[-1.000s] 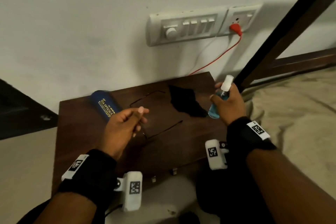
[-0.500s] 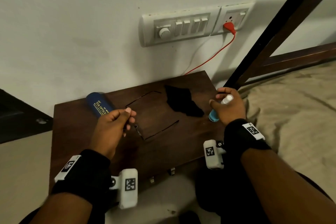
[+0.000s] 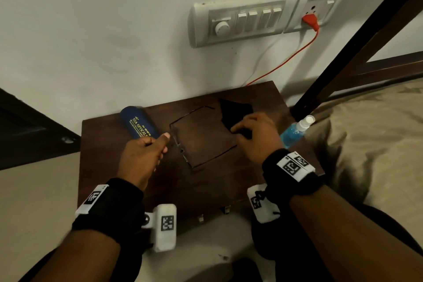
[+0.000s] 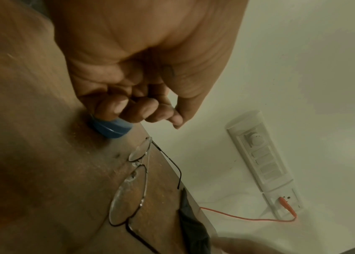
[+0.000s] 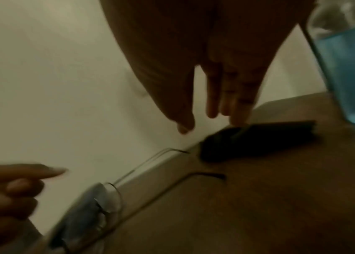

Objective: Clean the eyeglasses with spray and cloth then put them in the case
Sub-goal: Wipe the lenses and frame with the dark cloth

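Thin wire-framed eyeglasses (image 3: 183, 152) (image 4: 128, 194) (image 5: 98, 202) lie with temples unfolded in the middle of the brown table (image 3: 109, 167). My left hand (image 3: 163, 142) (image 4: 150, 115) hovers at their left end, fingers curled into the palm, thumb out, holding nothing. A black cloth (image 3: 231, 109) (image 5: 270, 137) (image 4: 192, 223) lies at the back. My right hand (image 3: 240, 130) (image 5: 211, 118) reaches onto it with straight fingers, one fingertip touching it. The spray bottle (image 3: 294, 131) (image 5: 350, 68) of blue liquid stands at the table's right edge. The closed blue case (image 3: 139, 125) (image 4: 111, 128) lies at the back left.
The wall with a switch panel (image 3: 247, 20) and a red plug and cord (image 3: 310, 22) rises right behind the table. A dark wooden bed frame (image 3: 343, 57) and beige bedding (image 3: 366, 155) border the table's right side.
My right hand set the spray bottle down at the table's right edge, let go and moved left onto the black cloth. My left hand stayed by the glasses.
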